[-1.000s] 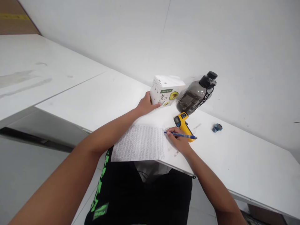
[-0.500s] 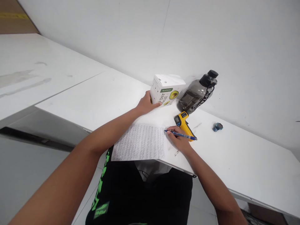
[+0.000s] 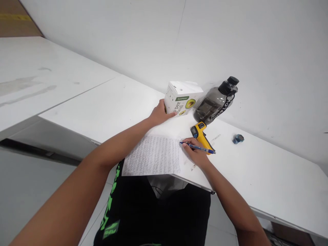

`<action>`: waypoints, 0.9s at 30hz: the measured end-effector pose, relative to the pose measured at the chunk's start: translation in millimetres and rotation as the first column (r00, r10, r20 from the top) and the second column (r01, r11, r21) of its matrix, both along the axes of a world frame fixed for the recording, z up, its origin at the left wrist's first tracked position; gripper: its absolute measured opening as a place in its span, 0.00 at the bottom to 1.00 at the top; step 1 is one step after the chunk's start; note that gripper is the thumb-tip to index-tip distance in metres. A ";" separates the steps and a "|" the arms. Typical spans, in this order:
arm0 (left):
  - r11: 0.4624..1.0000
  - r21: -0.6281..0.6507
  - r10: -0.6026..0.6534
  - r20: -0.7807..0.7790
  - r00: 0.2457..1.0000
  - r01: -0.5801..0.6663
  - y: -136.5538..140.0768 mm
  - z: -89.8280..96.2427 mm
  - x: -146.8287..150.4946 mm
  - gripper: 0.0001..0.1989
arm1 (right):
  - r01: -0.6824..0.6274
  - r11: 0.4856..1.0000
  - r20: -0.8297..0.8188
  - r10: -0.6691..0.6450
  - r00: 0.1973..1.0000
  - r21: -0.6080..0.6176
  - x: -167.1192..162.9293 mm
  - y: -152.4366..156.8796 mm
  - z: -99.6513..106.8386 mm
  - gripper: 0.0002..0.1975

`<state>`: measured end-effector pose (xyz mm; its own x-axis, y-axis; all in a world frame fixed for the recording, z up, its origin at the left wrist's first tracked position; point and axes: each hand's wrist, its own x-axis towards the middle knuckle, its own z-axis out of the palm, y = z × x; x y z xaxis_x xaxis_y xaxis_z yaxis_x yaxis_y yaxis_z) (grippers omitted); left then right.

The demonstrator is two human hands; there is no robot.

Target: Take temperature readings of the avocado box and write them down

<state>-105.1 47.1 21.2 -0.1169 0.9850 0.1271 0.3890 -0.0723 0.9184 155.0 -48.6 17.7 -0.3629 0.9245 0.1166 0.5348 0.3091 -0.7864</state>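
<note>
My left hand is closed round the lower left side of a white box with avocado pictures, which stands on the table by the wall. Its thumb lies across the front; the other fingers are partly hidden behind the box. My right hand grips a blue pen, its tip at the right edge of a paper sheet covered in dense rows of writing. The sheet hangs a little over the table's front edge. Just beyond my right hand lies a yellow infrared thermometer, partly covered by the hand and pen.
A dark see-through water bottle with a black cap stands right of the box, against the white wall. Farther right on the white table lies a small blue object. A second tabletop adjoins at the left.
</note>
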 end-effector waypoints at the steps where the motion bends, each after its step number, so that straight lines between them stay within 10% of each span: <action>1: 1.000 0.002 0.000 0.002 1.000 0.000 0.0 0.0 0.0 0.41 | -0.002 1.000 0.001 0.002 1.000 0.000 0.0 0.0 0.3 0.15; 19: 1.000 -0.016 0.006 -0.030 1.000 -0.007 -2.8 3.7 0.1 0.41 | 0.010 0.999 0.005 -0.010 1.000 0.032 -1.3 -1.2 -2.8 0.15; 27: 0.998 -0.057 0.015 -0.033 0.999 -0.016 -3.3 5.4 -0.3 0.42 | 0.020 0.841 0.034 -0.046 0.998 0.540 10.0 6.6 -18.2 0.15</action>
